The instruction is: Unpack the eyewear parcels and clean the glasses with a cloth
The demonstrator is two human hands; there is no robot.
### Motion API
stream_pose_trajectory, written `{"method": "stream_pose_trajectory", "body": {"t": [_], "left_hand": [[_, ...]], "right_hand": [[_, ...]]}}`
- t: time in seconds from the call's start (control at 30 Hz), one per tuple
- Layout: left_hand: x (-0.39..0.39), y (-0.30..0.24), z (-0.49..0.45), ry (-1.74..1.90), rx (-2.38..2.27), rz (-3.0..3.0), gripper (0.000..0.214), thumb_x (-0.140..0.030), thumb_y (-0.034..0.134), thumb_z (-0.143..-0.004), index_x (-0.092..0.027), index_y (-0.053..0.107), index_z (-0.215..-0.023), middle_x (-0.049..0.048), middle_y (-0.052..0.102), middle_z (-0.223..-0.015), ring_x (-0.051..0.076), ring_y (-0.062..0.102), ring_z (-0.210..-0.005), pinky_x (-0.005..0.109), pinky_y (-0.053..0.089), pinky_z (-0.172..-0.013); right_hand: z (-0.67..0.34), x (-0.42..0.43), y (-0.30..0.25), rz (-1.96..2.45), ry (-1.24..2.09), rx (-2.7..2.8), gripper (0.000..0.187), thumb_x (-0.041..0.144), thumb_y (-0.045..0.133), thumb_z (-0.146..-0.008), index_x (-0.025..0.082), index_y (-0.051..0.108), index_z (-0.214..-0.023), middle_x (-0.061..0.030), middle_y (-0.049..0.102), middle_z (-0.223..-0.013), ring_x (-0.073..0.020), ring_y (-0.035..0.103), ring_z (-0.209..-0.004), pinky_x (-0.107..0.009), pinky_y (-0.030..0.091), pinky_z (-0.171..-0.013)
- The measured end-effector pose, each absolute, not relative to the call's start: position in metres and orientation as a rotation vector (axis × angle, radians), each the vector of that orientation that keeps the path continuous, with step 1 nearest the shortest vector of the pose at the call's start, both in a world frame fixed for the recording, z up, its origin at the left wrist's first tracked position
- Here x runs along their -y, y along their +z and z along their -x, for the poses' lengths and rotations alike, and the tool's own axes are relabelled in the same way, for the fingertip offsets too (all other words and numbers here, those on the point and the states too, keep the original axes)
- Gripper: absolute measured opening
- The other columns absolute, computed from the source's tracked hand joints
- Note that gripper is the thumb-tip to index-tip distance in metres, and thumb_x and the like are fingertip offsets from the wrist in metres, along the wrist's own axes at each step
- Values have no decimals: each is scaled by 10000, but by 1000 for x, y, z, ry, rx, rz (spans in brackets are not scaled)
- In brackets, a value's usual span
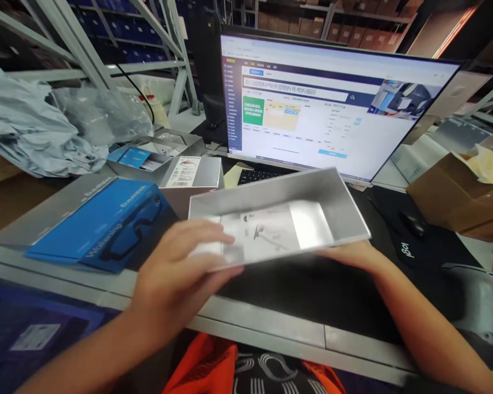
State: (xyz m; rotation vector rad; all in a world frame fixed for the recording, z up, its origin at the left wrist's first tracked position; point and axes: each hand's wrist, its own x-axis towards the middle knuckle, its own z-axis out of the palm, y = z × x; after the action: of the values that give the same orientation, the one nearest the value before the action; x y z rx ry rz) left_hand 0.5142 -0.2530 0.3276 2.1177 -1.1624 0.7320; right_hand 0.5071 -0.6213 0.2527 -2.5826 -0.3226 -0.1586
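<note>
An open, light grey box [340,205] is held up above the black desk mat, tilted so that I see into it. Inside lies a printed paper leaflet [271,230], with a bright white patch at its right. My left hand [184,262] grips the box's near left corner; some fingers reach over the wall into the box and the rest are outside below. My right hand [347,254] supports the box from beneath near its right end, its fingers mostly hidden. Left of the box stand a blue and grey carton [119,224] with glasses pictured on it and a labelled silver box [189,175].
A monitor [296,109] stands behind a partly covered keyboard [258,175]. To the right are a computer mouse [412,223], a brown carton [456,191] and a blurred barcode scanner [480,312]. Plastic bags [36,120] lie at the left. The metal desk edge [271,325] runs in front.
</note>
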Motion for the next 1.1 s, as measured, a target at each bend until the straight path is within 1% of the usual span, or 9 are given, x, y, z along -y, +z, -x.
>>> {"method": "stream_pose_trajectory", "body": {"t": [0.17,0.33,0.5,0.63,0.73,0.87,0.97,1.03,1.1], "left_hand": [[319,318,-587,743,1186,-2041,191,-196,747,-863,-169,636,-710,79,704,-1090,262,620,-1117,475,490,-993],[360,275,-648,411,1204,-2013,152,-165,810,-776,-166,696,-675,114,710,-1139,312,601,-1223,512,492,-1029],[372,249,-660,289,1296,-2021,118,-195,813,-765,-185,733,-679,115,721,-1150,313,621,-1217,493,520,-1014],[379,240,-663,262,1367,-2048,102,-177,783,-780,-196,738,-691,108,724,-1183,319,613,-1236,499,536,-1006],[381,242,-660,340,1322,-2086,59,-228,713,-856,-176,738,-866,142,700,-1237,345,593,-1256,591,487,-1050],[374,254,-631,498,1299,-2090,247,-286,572,-966,-158,664,-1155,153,669,-1285,317,565,-1285,648,321,-1170],[367,258,-595,585,1439,-2135,341,-329,619,-941,-153,612,-1233,151,661,-1272,303,598,-1223,562,456,-1105],[362,252,-573,551,1439,-2274,605,-393,788,-801,-136,564,-1301,188,617,-1317,358,596,-1204,562,539,-1008],[358,241,-558,498,1391,-2392,893,-321,925,-618,-137,497,-1381,208,569,-1354,385,595,-1186,540,590,-934]], "right_hand": [[-524,634,260,2417,172,253,443,519,601,-898,215,691,-1207,-85,722,-1200,-265,672,-1076,-390,532,-954],[-531,702,261,2482,39,-158,192,304,625,-793,199,718,-924,-39,736,-853,-203,655,-770,-287,509,-676],[-519,774,251,2494,-200,-515,173,275,588,-789,167,678,-889,-35,675,-681,-154,556,-528,-253,391,-472],[-524,796,234,2454,-415,-759,230,283,552,-833,125,662,-959,-101,711,-801,-194,625,-608,-298,467,-557],[-531,791,226,2479,-553,-822,318,276,590,-828,120,657,-1097,-182,697,-1112,-298,662,-983,-401,504,-824],[-536,771,241,2547,-620,-749,351,284,600,-844,129,668,-1151,-216,546,-1398,-377,417,-1353,-521,334,-1083],[-531,740,264,2568,-438,-550,323,349,508,-923,143,716,-1060,-164,686,-1168,-310,599,-1118,-438,447,-961],[-521,708,276,2560,-183,-330,360,460,531,-924,177,754,-913,-88,734,-902,-242,667,-837,-347,511,-772],[-506,671,281,2539,107,-74,388,560,649,-843,201,777,-918,-60,738,-858,-229,675,-766,-320,524,-713]]}}
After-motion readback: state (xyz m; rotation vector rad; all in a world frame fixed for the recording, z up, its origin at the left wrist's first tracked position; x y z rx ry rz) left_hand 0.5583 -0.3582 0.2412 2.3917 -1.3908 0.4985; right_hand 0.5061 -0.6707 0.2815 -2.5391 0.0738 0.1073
